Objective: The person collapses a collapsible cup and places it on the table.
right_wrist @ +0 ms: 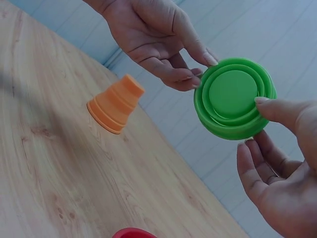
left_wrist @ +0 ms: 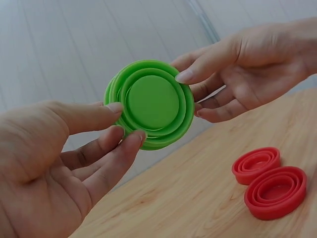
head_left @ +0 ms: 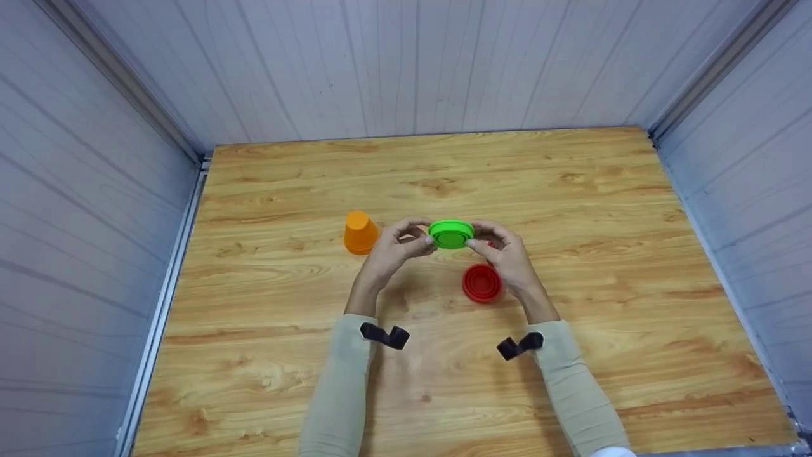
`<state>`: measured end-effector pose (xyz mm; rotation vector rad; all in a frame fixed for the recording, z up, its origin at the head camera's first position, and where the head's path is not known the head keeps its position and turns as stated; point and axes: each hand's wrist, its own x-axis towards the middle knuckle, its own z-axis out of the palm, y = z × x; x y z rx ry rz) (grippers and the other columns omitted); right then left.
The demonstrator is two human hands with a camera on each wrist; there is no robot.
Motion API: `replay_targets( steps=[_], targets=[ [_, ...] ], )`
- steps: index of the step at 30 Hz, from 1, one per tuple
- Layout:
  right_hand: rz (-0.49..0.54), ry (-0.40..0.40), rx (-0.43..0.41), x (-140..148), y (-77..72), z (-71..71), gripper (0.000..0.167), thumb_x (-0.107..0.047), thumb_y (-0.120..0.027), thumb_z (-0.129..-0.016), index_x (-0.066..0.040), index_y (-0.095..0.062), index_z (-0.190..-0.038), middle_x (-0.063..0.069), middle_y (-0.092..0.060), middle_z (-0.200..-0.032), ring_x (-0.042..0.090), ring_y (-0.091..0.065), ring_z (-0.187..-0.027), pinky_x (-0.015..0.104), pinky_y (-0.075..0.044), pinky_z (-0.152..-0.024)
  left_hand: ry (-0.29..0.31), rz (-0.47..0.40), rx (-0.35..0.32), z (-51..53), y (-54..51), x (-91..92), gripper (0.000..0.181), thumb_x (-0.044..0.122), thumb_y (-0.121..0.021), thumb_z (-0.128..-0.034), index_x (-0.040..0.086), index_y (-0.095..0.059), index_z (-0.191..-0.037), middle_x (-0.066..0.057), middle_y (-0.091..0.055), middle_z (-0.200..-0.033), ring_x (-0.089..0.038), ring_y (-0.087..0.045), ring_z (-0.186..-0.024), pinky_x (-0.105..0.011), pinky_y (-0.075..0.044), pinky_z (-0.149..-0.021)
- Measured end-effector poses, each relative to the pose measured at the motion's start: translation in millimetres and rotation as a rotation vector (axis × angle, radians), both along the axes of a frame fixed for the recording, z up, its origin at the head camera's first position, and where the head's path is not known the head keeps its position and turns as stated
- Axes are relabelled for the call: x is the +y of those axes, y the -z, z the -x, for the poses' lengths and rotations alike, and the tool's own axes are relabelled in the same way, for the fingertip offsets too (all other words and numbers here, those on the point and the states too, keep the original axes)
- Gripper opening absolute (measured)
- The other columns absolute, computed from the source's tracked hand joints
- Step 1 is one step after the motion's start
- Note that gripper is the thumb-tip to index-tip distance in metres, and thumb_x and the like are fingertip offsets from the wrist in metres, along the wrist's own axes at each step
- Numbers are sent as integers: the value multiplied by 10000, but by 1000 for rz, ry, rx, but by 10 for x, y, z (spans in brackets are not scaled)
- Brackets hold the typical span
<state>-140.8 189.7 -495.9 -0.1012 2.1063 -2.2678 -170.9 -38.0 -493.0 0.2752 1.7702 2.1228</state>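
Note:
A round green collapsible cup (head_left: 451, 235), folded flat into rings, is held up above the table between both hands. The left hand (head_left: 397, 251) pinches its left edge with thumb and fingertips; the right hand (head_left: 507, 255) pinches the right edge. In the left wrist view the cup (left_wrist: 153, 103) shows its ringed face, thumbs at opposite sides. The right wrist view has the same green cup (right_wrist: 233, 96) tilted between the fingertips.
An orange cup (head_left: 360, 233) stands extended, narrow end up, left of the hands. Two flat red ringed cups lie close together on the wooden table (head_left: 266, 368), the nearer one (head_left: 482, 283) beside the right wrist. Panelled walls (head_left: 406, 70) enclose the table.

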Motion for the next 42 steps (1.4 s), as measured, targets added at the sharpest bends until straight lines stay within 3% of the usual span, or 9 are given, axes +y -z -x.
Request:
replay_targets(
  steps=[5,9,14,22,27,36,42],
  targets=[
    [-10,-2,-4,10,37,18,389,-29,-678,-860,30,-579,-1232,49,-651,-1070,171,-591,-973,214,-536,-749,-14,-28,-29,0,5,24,274,113,-580,-950,26,-604,-1209,-150,-541,-1018,-342,-674,-952,-377,-551,-889],
    [9,-14,-15,6,49,22,396,-38,-679,-862,14,-577,-1242,61,-631,-1133,191,-582,-1026,292,-546,-827,-48,-50,-53,8,8,48,275,156,-543,-975,-2,-599,-1194,-155,-546,-1058,-318,-673,-964,-367,-545,-902],
    [25,-34,-38,-13,46,12,421,-51,-683,-864,32,-552,-1256,74,-604,-1174,192,-567,-1082,258,-538,-857,-98,-72,-69,12,7,59,259,133,-558,-964,-38,-610,-1151,-139,-558,-1031,-273,-684,-928,-361,-546,-900],
    [121,-17,-58,-31,63,22,395,26,-642,-871,108,-528,-1240,153,-615,-1182,176,-603,-1086,263,-538,-880,-123,-29,-52,12,17,50,182,88,-608,-927,-39,-638,-1054,-108,-548,-979,-194,-666,-902,-351,-545,-900],
    [165,-8,-77,-40,80,27,417,-16,-649,-879,123,-507,-1246,149,-617,-1154,161,-620,-1039,278,-546,-870,-112,19,-54,10,23,43,119,65,-654,-892,-16,-638,-978,-98,-561,-989,-195,-638,-917,-344,-547,-899],
    [148,47,-114,-66,101,43,463,49,-635,-868,106,-466,-1295,90,-585,-1166,129,-604,-1024,191,-537,-785,-108,75,-71,22,56,51,356,17,-679,-852,7,-562,-1188,-124,-526,-1095,-214,-625,-958,-367,-529,-915],
    [92,51,-131,-49,149,82,498,18,-661,-861,104,-462,-1309,151,-568,-1219,145,-589,-1043,212,-534,-812,-150,117,-11,45,130,108,318,60,-660,-884,-14,-612,-1190,-156,-597,-1132,-241,-638,-1033,-323,-531,-914]
  ],
)
